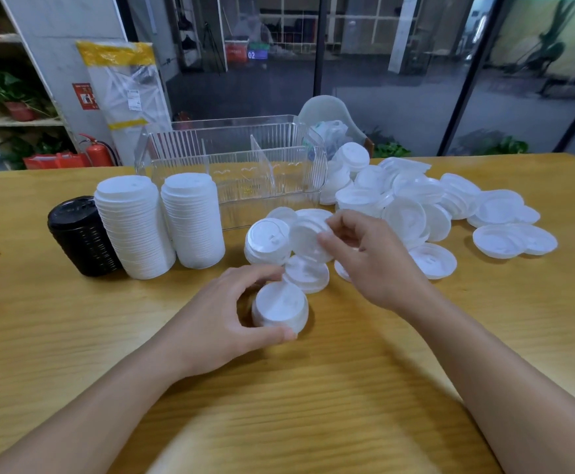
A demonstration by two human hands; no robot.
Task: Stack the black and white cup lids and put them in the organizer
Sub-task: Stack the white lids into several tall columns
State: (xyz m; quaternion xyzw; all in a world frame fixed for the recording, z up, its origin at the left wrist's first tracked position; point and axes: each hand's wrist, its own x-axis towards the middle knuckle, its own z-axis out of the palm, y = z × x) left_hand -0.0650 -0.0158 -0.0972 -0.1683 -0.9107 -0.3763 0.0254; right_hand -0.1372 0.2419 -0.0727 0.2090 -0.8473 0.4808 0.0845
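Nearest, on the yellow wooden table [74,336], the left hand [224,316] curls thumb and fingers round a short stack of white plastic cup lids [280,309] standing on the wood. Just beyond, at about one o'clock from it, the right hand [371,258] pinches a single white plastic lid [308,239] between thumb and fingertips, tilted above a few loose lids. At ten o'clock stand three finished columns, touching side by side: a black ribbed lid stack [81,237] and two tall white lid stacks [135,230], [194,222]. To two o'clock lies a broad scatter of loose white lids [450,206], many still unstacked. Farther back, at twelve o'clock, the clear ribbed plastic organizer [235,172] with its divider appears to hold no lids. By my reckoning the black lids are done, the white stacking is perhaps half finished, and none of the filling is begun. Beyond the glass, a blue tag reads "02" [251,55]; a red wall notice is too small to read.
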